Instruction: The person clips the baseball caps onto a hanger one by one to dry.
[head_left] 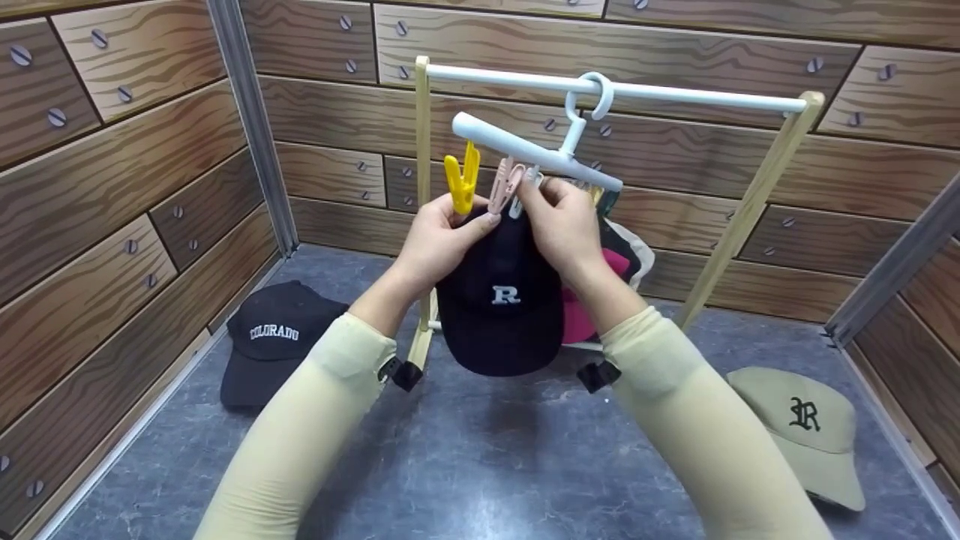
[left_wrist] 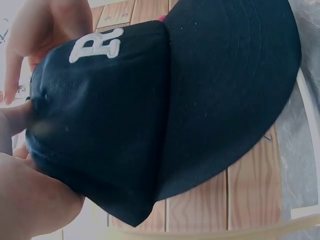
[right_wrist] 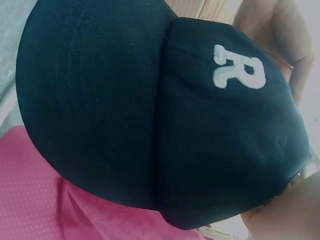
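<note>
A dark navy baseball cap [head_left: 501, 259] with a white letter R hangs brim down below a white hanger [head_left: 517, 146]. My left hand [head_left: 439, 236] grips the crown's top left, thumb on the front. At the upper right of the crown is my right hand [head_left: 566, 225], its thumb and fingers pinching a whitish clothespin [head_left: 516, 208]; some fingers are hidden. Between the hands a pink clothespin [head_left: 504, 187] hangs from the hanger, its tip close to the cap. Beside my left fingers hangs a yellow clothespin [head_left: 463, 180]. Both wrist views show the cap's front and brim up close.
The hanger hooks over the white rail [head_left: 697, 96] of a wooden-legged rack [head_left: 750, 214] and tilts down to the right. Behind the navy cap hangs a pink cap [head_left: 577, 319]. A black COLORADO cap [head_left: 274, 334] lies left, an olive cap [head_left: 810, 427] right, on the grey floor [head_left: 465, 465].
</note>
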